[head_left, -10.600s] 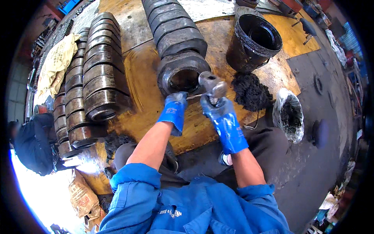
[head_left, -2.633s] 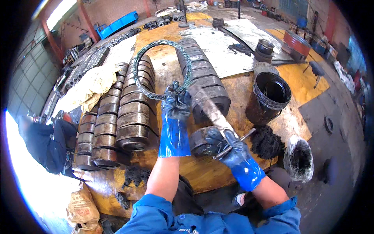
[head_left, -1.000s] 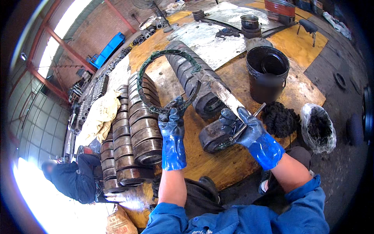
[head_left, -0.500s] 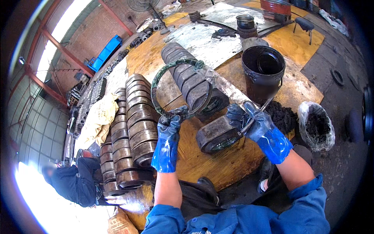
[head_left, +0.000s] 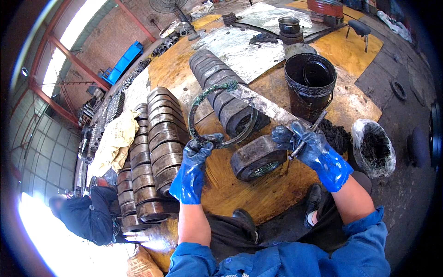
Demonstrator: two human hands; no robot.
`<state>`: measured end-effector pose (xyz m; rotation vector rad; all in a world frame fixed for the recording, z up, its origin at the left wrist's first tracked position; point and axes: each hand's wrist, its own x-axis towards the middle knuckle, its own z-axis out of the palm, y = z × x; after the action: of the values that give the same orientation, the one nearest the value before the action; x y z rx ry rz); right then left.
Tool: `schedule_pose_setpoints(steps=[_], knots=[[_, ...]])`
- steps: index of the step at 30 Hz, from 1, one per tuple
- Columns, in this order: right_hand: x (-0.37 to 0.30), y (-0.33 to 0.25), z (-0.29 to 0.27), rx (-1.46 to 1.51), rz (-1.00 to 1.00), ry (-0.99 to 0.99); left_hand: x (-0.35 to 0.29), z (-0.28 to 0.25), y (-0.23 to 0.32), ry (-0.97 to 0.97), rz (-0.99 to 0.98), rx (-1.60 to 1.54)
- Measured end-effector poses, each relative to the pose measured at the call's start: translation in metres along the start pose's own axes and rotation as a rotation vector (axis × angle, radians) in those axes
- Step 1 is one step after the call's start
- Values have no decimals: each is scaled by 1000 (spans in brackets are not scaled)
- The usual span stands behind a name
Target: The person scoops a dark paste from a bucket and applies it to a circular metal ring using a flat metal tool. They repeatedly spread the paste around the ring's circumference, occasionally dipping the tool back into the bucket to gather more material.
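My left hand point(head_left: 194, 161), in a greasy blue glove, is closed round the lower edge of a thin hoop point(head_left: 190, 113) smeared with dark green grease. The hoop is held up and tilted above the floor pieces. My gloved right hand point(head_left: 316, 143) grips a long flat scraper point(head_left: 264, 106) near its rod-like cross handle point(head_left: 318, 121). The blade's far end meets the hoop's upper edge, where green grease is gathered. Below and between my hands, a thick dark ring-shaped block point(head_left: 251, 159) lies on the yellow board point(head_left: 240, 201), with green grease inside its opening.
Rows of similar blocks lie left point(head_left: 168, 147) and ahead point(head_left: 217, 78). A black bucket point(head_left: 295, 94), a dark clumpy heap point(head_left: 333, 134) and a plastic-lined container point(head_left: 390, 154) stand right. A person point(head_left: 90, 217) in dark clothes is at the lower left.
The hoop has tipped lower and shifted slightly right, with the scraper's end still against its upper edge. My right hand has moved slightly right, turning the handle.
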<state>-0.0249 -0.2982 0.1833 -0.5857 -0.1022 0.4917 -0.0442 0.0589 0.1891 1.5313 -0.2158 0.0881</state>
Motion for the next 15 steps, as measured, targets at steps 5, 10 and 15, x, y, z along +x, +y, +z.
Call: schedule_pose_setpoints(steps=[5,10,15], knots=[[0,-1,2,-27,-21,6,-4,-2,10,-10,-39,57],[-3,-3,-1,-56,-28,3,-9,6,20,-47,-38,27],[-7,-3,-6,-213,-56,32,-11,7,18,-92,-73,43]])
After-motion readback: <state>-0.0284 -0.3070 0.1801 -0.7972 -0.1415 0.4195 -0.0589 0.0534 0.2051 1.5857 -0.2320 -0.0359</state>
